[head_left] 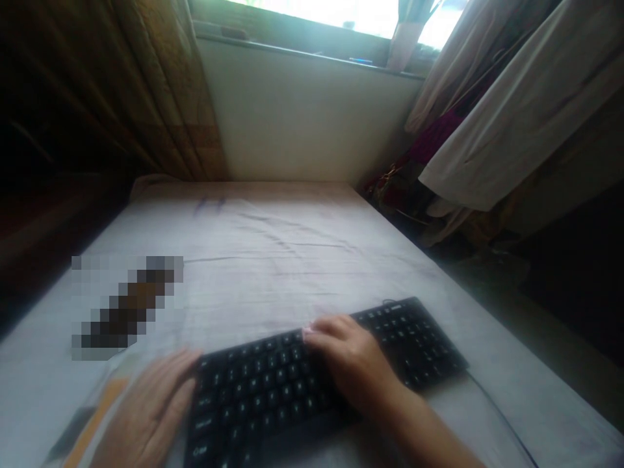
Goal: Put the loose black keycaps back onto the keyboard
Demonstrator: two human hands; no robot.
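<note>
A black keyboard (273,390) with white lettering lies at a slant on the white-sheeted surface. Against its left edge rests my left hand (151,406), fingers stretched out and thumb beside them, the tips touching the upper left corner area. My right hand (348,354) is over the middle of the keyboard, fingers bent and close together near the top row. At those fingertips shows a small pale, pinkish-white thing (307,333), too blurred to name. The right hand and wrist cover some of the keys.
Left of the keyboard are a pixelated dark object (129,305) and a flat item with an orange strip (97,416), partly behind my left hand. A cable (504,413) runs off to the right. Curtains (170,91) and hanging cloths (526,110) flank the wall below a window.
</note>
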